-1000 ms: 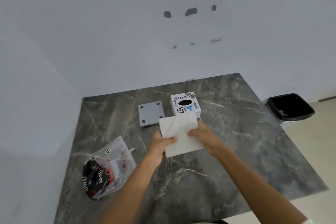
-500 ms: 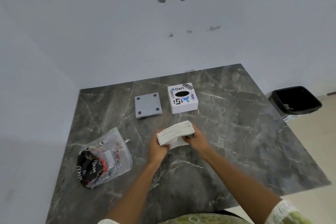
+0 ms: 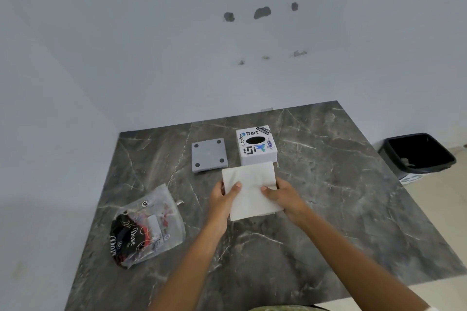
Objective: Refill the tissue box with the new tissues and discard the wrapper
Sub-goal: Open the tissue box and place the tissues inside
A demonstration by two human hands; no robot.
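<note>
a: how far along is the refill?

b: partway, i'd judge. the tissue stack is out of its wrapper and held above the table, just in front of the tissue box.

a: and the hands?

b: left hand and right hand each curl closed on a side edge of the stack, thumbs on top.

a: what's left?

b: the box stands apart from its grey base plate. the tissues must go in, the base back on, then the wrapper lying at the left goes to the bin on the floor.
</note>
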